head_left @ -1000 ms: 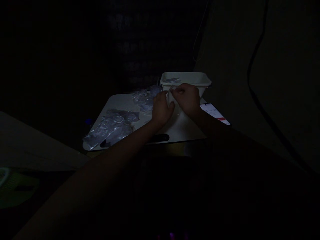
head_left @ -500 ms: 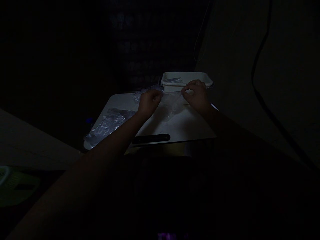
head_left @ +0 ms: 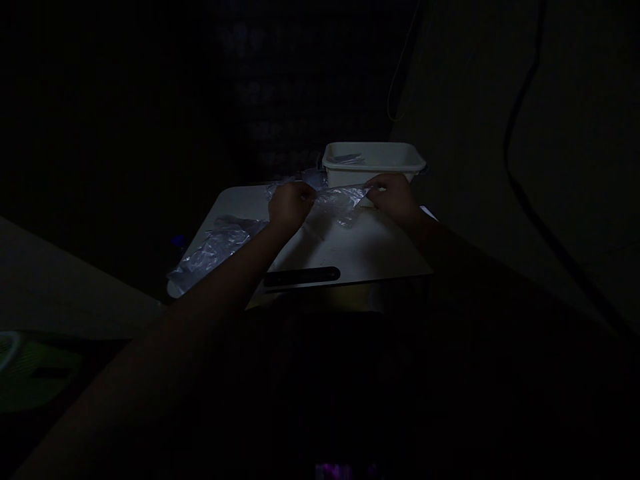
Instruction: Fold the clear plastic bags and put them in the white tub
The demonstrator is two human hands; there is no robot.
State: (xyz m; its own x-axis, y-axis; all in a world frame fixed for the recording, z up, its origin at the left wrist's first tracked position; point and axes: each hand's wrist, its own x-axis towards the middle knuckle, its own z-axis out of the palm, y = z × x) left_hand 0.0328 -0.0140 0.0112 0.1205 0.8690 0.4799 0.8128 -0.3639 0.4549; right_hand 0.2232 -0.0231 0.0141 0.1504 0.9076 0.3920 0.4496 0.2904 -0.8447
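A clear plastic bag (head_left: 343, 200) is stretched between my two hands above a white table (head_left: 360, 257). My left hand (head_left: 290, 205) pinches its left end, and my right hand (head_left: 395, 198) pinches the right end, just in front of a white tub (head_left: 370, 175). More crumpled clear plastic (head_left: 215, 250) lies on the table's left side, partly behind my left forearm. Another bunch of clear plastic (head_left: 314, 177) sits at the back edge, beyond my left hand. The scene is very dark.
Flat plastic pieces (head_left: 349, 159) lie inside the tub. A dark slot (head_left: 303, 277) runs along the table's near edge. At the lower left stands a green basket (head_left: 37, 373). A dark cable (head_left: 530, 200) hangs along the wall at the right.
My left hand has moved slightly left and my right hand slightly lower. The bag between them is now pulled wider and tauter, and hangs down less.
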